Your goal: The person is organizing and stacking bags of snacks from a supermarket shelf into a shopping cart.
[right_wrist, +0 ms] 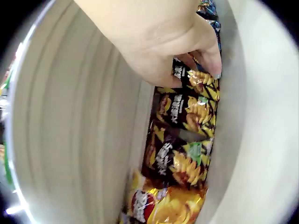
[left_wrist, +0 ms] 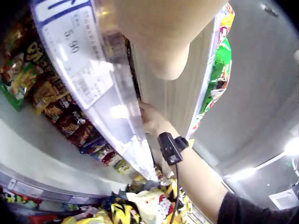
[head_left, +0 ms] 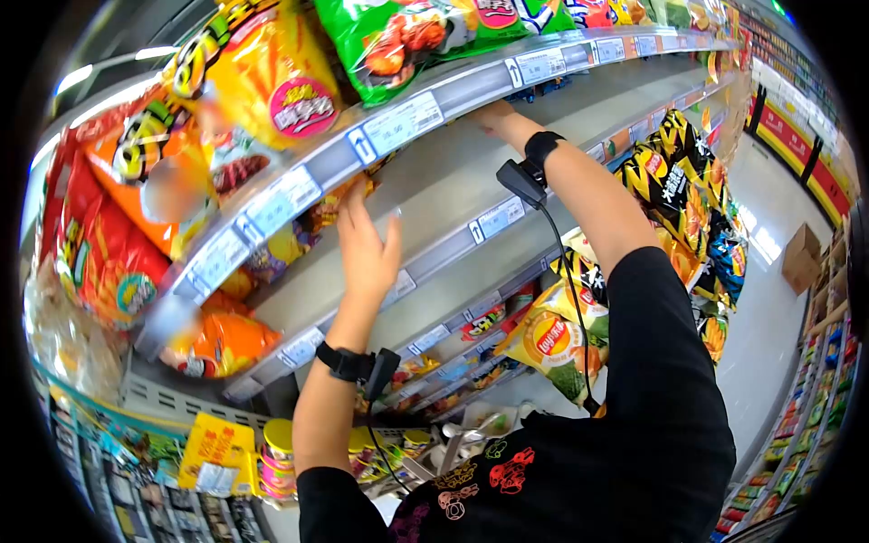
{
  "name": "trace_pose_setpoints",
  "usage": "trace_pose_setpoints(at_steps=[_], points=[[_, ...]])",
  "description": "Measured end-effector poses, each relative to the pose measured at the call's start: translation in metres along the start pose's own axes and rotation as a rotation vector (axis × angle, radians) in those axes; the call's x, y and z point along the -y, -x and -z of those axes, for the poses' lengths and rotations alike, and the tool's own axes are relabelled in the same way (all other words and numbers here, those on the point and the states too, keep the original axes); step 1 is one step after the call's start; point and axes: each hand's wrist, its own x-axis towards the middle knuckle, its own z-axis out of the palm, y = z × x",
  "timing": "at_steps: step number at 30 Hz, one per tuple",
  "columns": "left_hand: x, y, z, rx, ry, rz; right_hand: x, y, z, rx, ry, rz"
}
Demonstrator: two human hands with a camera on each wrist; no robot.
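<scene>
Inside the shelf, my right hand (right_wrist: 173,46) pinches a black-and-yellow chip bag (right_wrist: 201,83) between thumb and fingers, at the back of a row of similar bags. Another black chip bag (right_wrist: 187,112) stands right beside it, with a yellow chip bag (right_wrist: 168,205) farther along the row. In the head view the right hand (head_left: 496,118) is partly hidden under the upper shelf edge. My left hand (head_left: 367,249) reaches into the same shelf level with straight, spread fingers, its fingertips near bags at the left. Only part of the left hand (left_wrist: 159,37) shows in the left wrist view.
An upper shelf edge with price tags (head_left: 398,127) runs above both hands, bearing large snack bags such as a green one (head_left: 371,54). A lower shelf edge (head_left: 493,222) crosses below. Yellow chip bags (head_left: 548,335) and black bags (head_left: 670,181) hang at the right.
</scene>
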Motion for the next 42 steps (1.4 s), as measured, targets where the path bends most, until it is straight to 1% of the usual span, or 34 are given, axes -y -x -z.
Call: trace_pose_setpoints(at_steps=[3, 4, 7, 10, 13, 14, 20, 25, 30, 34, 37, 41, 42], points=[[-0.007, -0.002, -0.002, 0.127, -0.123, 0.011, -0.039, -0.027, -0.016, 0.026, 0.254, 0.157], [-0.008, -0.001, -0.002, 0.157, -0.148, 0.026, -0.037, -0.022, -0.01, 0.037, 0.306, 0.121], [-0.002, 0.001, -0.003, 0.155, -0.089, 0.031, -0.034, -0.02, 0.007, 0.033, 0.378, 0.063], [-0.004, 0.001, 0.0, 0.18, -0.047, 0.123, -0.037, -0.024, 0.026, 0.016, 0.399, -0.046], [0.0, 0.003, -0.001, 0.177, 0.0, 0.136, -0.041, -0.031, 0.049, 0.014, 0.393, -0.163], [0.002, 0.003, -0.001, 0.178, -0.026, 0.128, -0.042, -0.033, 0.054, 0.014, 0.393, -0.194], [0.002, 0.001, -0.002, 0.195, 0.017, 0.14, -0.051, -0.041, 0.071, 0.034, 0.376, -0.307], [0.008, 0.003, -0.002, 0.196, 0.06, 0.179, -0.051, -0.038, 0.082, 0.055, 0.35, -0.346], [0.007, 0.001, -0.002, 0.179, 0.054, 0.131, -0.041, -0.027, 0.096, 0.081, 0.298, -0.369], [0.009, 0.004, -0.004, 0.15, 0.05, 0.122, -0.026, -0.004, 0.116, 0.114, 0.209, -0.383], [0.006, 0.003, -0.003, 0.132, 0.017, 0.036, -0.013, 0.015, 0.133, 0.149, 0.126, -0.392], [0.003, 0.005, -0.005, 0.096, -0.051, -0.005, 0.002, 0.034, 0.149, 0.187, -0.01, -0.4], [0.004, 0.006, -0.007, 0.074, -0.065, -0.034, -0.012, 0.023, 0.145, 0.175, -0.01, -0.39]])
